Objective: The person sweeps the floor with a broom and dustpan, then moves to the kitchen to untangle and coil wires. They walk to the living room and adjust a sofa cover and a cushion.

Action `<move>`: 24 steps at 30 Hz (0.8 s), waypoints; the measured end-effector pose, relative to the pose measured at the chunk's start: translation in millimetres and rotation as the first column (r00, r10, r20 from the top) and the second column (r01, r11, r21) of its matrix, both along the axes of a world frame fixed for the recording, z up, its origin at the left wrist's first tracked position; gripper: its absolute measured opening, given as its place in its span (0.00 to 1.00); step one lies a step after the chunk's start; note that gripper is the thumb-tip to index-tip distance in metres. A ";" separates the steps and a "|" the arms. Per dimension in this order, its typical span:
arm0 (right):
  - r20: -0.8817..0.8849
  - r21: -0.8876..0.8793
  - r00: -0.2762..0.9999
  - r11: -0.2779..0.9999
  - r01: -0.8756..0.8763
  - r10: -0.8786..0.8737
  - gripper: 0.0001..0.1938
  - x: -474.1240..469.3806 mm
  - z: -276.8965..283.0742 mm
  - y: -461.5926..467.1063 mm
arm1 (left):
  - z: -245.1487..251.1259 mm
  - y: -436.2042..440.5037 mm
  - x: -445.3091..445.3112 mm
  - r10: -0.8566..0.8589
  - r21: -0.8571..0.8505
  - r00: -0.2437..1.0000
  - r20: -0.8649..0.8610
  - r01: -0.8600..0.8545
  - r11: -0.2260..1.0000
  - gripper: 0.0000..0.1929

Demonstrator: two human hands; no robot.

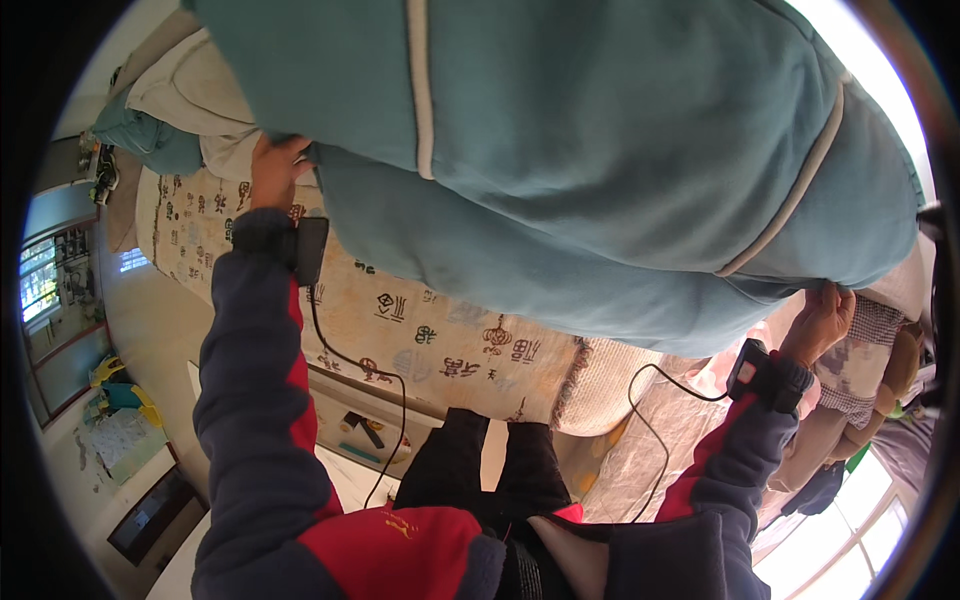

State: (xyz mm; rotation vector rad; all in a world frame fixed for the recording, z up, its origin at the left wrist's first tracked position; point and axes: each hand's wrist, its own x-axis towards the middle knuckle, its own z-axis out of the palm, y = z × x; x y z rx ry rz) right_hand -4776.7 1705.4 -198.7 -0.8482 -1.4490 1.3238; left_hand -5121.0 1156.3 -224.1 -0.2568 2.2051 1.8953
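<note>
A large teal cloth cushion or cover [570, 150] with beige piping spreads across the upper part of the view, over a sofa. At its left edge, my left hand [279, 171] grips the fabric; the fingers are partly hidden. My right hand [823, 322] pinches the lower right corner of the same teal cloth. Beneath it lies a cream sofa throw [450, 360] with printed characters and a fringed end. Each wrist carries a strapped black device with a cable.
A second teal cloth [169, 146] and a beige cushion [199, 82] lie at the upper left. A drawer or tray [360, 424] with small items is below the sofa's edge. Stuffed toys and checked fabric [874, 322] sit at the right, near a window.
</note>
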 end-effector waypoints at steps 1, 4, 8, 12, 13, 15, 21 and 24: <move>0.056 0.040 0.997 0.997 -0.064 0.062 0.04 1.3 -10.5 5.3 | -9.0 5.5 -7.8 -0.007 -0.034 1.000 0.006 0.007 0.999 0.16; 0.052 0.113 0.976 0.969 -0.217 0.213 0.03 -4.5 -61.5 9.3 | -43.7 31.7 -43.0 -0.026 -0.023 0.999 0.025 0.026 0.999 0.18; 0.594 0.196 0.777 0.899 -0.391 0.209 0.16 -22.7 -124.5 5.4 | -87.8 41.4 -46.6 -0.026 -0.278 0.999 0.032 0.034 0.960 0.24; 0.298 -0.348 0.921 0.927 -0.140 0.251 0.25 -28.0 -143.6 6.9 | -122.4 15.0 -8.6 -0.026 -0.209 0.999 0.041 0.034 0.977 0.30; 0.289 -0.299 0.920 0.938 -0.174 0.263 0.26 -28.3 -143.6 7.2 | -132.7 11.0 6.7 -0.034 -0.213 0.997 0.065 0.048 0.976 0.30; 0.338 -0.219 0.926 0.971 -0.096 0.167 0.28 -14.3 -143.3 -1.2 | -149.2 2.8 49.5 -0.027 -0.232 0.976 0.217 0.078 0.970 0.32; 0.560 -0.263 0.813 0.965 -0.006 0.158 0.29 27.4 -171.9 -83.9 | -186.8 11.6 127.8 0.265 -0.020 0.588 0.764 -0.389 0.921 0.26; 0.478 -0.694 0.811 0.711 0.114 0.338 0.29 30.0 -194.4 -126.9 | -197.8 20.7 101.8 -0.003 0.443 0.618 0.786 -0.561 0.699 0.24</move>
